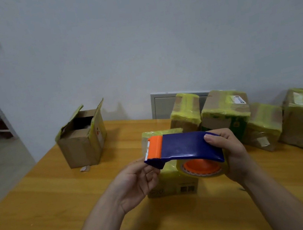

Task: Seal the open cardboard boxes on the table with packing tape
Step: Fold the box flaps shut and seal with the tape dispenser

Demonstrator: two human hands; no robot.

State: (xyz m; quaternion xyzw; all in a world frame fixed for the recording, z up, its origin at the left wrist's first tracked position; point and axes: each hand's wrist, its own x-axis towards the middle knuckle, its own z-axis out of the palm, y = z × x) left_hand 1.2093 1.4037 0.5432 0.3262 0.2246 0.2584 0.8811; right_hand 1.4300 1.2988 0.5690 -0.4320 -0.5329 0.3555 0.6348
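- Blue tape dispenser is being held over a taped box mid-table.
- Right hand is gripping its roll end, fingers curled round.
- Left hand is pinching its nose under the orange cutter.
- Open cardboard box is sitting at 10 o'clock; four sealed boxes at 2 o'clock.

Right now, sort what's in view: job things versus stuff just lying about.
Job: tape dispenser, gripped by right hand, pinched by left hand; open box; taped boxes.
Lying about: scrap beside the open box; grey wall panel.
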